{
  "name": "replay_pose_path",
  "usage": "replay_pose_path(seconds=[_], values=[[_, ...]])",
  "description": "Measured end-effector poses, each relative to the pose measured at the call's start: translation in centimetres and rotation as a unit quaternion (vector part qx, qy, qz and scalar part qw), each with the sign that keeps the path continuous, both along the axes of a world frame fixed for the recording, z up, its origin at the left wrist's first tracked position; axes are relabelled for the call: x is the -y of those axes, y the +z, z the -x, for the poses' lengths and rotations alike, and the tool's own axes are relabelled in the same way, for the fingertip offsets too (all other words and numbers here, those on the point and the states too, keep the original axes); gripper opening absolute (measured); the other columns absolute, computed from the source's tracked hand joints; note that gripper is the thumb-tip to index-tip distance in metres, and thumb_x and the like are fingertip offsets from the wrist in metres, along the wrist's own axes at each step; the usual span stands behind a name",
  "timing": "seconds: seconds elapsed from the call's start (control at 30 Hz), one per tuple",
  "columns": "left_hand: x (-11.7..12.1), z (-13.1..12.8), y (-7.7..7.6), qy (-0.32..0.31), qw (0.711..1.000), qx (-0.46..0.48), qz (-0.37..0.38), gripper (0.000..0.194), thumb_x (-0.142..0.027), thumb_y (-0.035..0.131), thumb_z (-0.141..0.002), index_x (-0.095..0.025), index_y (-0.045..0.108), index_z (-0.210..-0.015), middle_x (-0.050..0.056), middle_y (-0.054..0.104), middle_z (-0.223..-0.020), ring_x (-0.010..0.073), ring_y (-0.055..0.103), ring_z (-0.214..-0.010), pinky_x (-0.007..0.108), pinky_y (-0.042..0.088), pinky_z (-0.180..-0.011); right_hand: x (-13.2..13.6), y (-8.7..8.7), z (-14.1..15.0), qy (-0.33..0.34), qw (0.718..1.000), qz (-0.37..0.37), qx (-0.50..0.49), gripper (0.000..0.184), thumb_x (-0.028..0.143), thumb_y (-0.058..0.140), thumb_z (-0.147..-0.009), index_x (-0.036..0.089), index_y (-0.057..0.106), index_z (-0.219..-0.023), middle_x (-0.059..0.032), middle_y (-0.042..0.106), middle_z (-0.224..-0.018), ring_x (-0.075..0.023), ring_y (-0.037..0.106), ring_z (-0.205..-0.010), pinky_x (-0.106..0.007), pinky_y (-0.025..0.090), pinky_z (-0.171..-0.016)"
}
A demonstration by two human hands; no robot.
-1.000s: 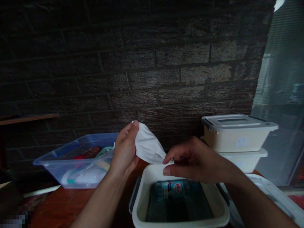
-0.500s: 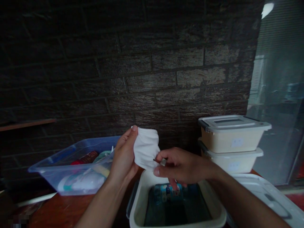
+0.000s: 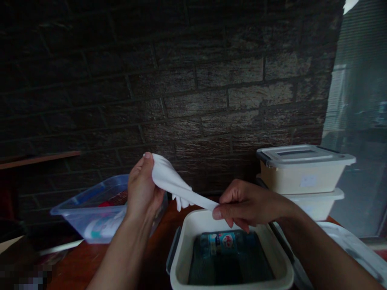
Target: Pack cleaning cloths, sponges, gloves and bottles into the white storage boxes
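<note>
A white cloth glove is stretched between my two hands, with several finger-like ends dangling from its lower middle. My left hand pinches its upper left end between thumb and fingers. At the lower right, my right hand grips a narrow drawn-out part of it, above the back rim of an open cream bin. Inside that bin lies a dark bluish item with a colourful label; its kind is hard to make out in the dim light.
A translucent blue tub with several items stands at the left on the wooden table. Two lidded cream boxes are stacked at the right. A pale lid lies before them. A dark brick wall rises behind.
The glove was bunched up close between both hands and is now pulled out long. My left hand has moved left and my right hand slightly right. The view has shifted a little.
</note>
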State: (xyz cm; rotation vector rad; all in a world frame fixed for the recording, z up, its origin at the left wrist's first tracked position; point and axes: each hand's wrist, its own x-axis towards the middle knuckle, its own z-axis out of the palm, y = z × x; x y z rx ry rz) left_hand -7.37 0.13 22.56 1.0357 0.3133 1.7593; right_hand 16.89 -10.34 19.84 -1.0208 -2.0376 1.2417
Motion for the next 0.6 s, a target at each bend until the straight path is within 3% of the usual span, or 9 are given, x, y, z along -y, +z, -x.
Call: replay_pose_path(seconds=[0.13,0.27,0.33,0.4,0.47,0.6], values=[[0.1,-0.5,-0.3,0.047,0.997,-0.054,-0.031,0.024,-0.031,0.078,-0.086,-0.016,0.063,-0.075,-0.004,0.055,-0.062,0.0071,0.047,-0.051,0.017,0.040,-0.048,0.5,0.5,-0.8,-0.013,0.999,0.005,0.037,0.052,0.063,0.067,-0.089,0.014,0.067,-0.073,0.0037,0.056,-0.048,-0.0062,0.044,-0.038,-0.018,0.031,-0.037],[0.6,-1.9,-1.3,0.004,0.986,-0.165,-0.011,0.026,-0.036,0.078,-0.084,-0.015,0.066,-0.077,-0.003,0.059,-0.063,0.0072,0.049,-0.052,0.017,0.039,-0.049,0.2,0.5,-1.5,-0.085,0.984,-0.110,0.112,0.058,0.068,0.062,-0.090,0.014,0.068,-0.070,0.0007,0.059,-0.054,-0.0087,0.050,-0.047,-0.021,0.033,-0.043],[0.8,-2.7,-2.0,-0.015,0.977,-0.213,-0.007,0.027,-0.040,0.080,-0.083,-0.016,0.070,-0.091,-0.002,0.062,-0.065,0.0088,0.052,-0.052,0.018,0.039,-0.049,0.0,0.5,-1.7,-0.145,0.964,-0.182,0.126,0.057,0.069,0.066,-0.086,0.014,0.069,-0.072,-0.0001,0.061,-0.058,-0.0101,0.052,-0.053,-0.022,0.030,-0.045],[1.1,-3.4,-2.6,-0.023,0.970,-0.241,-0.014,0.039,-0.040,0.081,-0.082,-0.019,0.069,-0.112,-0.003,0.062,-0.063,0.0099,0.051,-0.048,0.018,0.038,-0.045,-0.1,0.5,-1.5,-0.183,0.954,-0.213,0.105,0.053,0.069,0.073,-0.080,0.016,0.068,-0.079,0.0000,0.063,-0.065,-0.0113,0.054,-0.058,-0.023,0.031,-0.047],[1.7,-3.9,-3.1,-0.041,0.964,-0.262,-0.019,0.052,-0.040,0.079,-0.084,-0.022,0.062,-0.129,-0.005,0.059,-0.061,0.0103,0.049,-0.043,0.018,0.037,-0.042,0.1,0.4,-0.9,-0.187,0.954,-0.222,0.077,0.053,0.065,0.080,-0.075,0.017,0.067,-0.093,0.0000,0.067,-0.075,-0.0130,0.058,-0.064,-0.023,0.036,-0.051],[3.4,-4.6,-3.4,-0.095,0.945,-0.314,-0.013,0.057,-0.044,0.071,-0.090,-0.024,0.053,-0.141,-0.004,0.060,-0.060,0.0122,0.053,-0.043,0.018,0.042,-0.042,0.6,0.1,0.7,-0.173,0.935,-0.297,0.084,0.066,0.059,0.088,-0.067,0.020,0.062,-0.113,-0.0002,0.068,-0.091,-0.0153,0.060,-0.076,-0.025,0.041,-0.062]])
